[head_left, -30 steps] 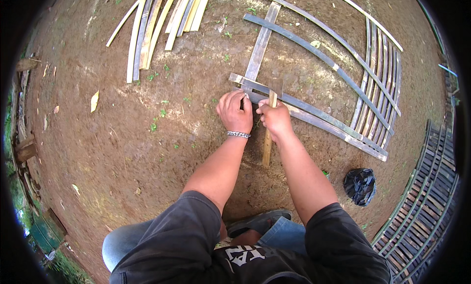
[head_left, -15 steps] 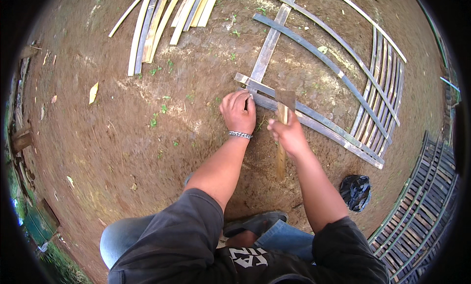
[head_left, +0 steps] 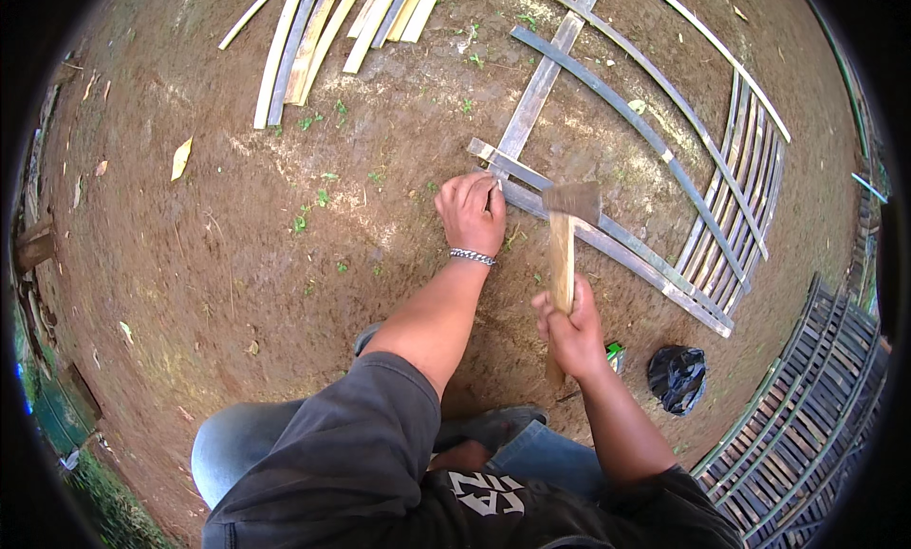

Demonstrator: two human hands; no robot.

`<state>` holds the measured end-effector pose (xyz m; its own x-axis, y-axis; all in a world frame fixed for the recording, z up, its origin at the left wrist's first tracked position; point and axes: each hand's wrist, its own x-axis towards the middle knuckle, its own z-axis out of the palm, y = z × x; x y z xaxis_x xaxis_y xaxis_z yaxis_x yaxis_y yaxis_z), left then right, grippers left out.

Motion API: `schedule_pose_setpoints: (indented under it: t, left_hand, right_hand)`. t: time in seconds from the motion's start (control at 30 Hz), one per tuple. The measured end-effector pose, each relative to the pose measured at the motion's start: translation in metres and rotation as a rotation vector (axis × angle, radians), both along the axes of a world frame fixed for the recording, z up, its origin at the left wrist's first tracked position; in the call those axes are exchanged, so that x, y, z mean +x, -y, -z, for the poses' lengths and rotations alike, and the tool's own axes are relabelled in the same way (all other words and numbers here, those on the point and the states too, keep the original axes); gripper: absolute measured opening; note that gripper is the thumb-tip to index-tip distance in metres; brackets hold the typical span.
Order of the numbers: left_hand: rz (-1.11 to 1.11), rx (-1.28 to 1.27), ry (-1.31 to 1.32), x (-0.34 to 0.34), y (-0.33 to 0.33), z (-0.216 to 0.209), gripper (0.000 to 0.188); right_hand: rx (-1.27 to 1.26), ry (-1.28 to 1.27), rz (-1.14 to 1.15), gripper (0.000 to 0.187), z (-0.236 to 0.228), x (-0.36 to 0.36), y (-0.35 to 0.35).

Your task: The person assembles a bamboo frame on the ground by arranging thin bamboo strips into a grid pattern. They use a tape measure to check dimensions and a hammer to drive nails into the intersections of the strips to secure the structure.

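Note:
My right hand [head_left: 575, 331] is closed round the wooden handle of a hatchet [head_left: 562, 264]. Its broad metal head [head_left: 572, 202], a little blurred, shows above the near slats of a frame. My left hand [head_left: 470, 212] rests at the near left corner of that frame, fingers and thumb pinched together; whatever they hold is too small to make out. There a near slat [head_left: 617, 242] meets a long crosswise slat [head_left: 531, 108], with a second near slat [head_left: 520, 173] beside it. The frame of bamboo-like slats lies flat on the ground.
Loose slats [head_left: 304, 46] lie at the far left on bare soil. At the right end of the frame are several closely set slats [head_left: 735, 188]. A black plastic bag [head_left: 677, 378] and a small green box [head_left: 615, 357] sit near my right forearm. A slatted panel [head_left: 797, 416] stands lower right.
My right hand and the hatchet have moved back toward me and slightly right. The green box now shows beside my right wrist. My left hand keeps its place at the frame's corner.

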<state>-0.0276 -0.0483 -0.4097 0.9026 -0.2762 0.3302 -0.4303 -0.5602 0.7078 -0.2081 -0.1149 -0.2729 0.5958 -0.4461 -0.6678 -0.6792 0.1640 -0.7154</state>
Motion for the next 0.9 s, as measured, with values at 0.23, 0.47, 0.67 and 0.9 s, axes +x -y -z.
schedule_pose_setpoints:
  t: [0.23, 0.47, 0.67, 0.9]
  left_hand:
    - [-0.032, 0.008, -0.08, -0.001, 0.002, -0.003, 0.012]
    - [-0.065, 0.039, -0.109, -0.001, 0.0, -0.004, 0.015]
    - [-0.052, 0.031, -0.128, 0.0, -0.002, -0.006, 0.014]
    - [-0.05, 0.037, -0.102, 0.001, -0.001, -0.006, 0.015]
  right_hand:
    - [-0.263, -0.059, -0.109, 0.051, 0.029, 0.021, -0.006]
    - [-0.443, -0.139, -0.243, 0.051, 0.017, 0.039, -0.014]
    - [-0.542, -0.138, -0.321, 0.052, 0.026, 0.043, -0.01]
    - [-0.655, -0.125, -0.372, 0.054, 0.017, 0.043, -0.004]
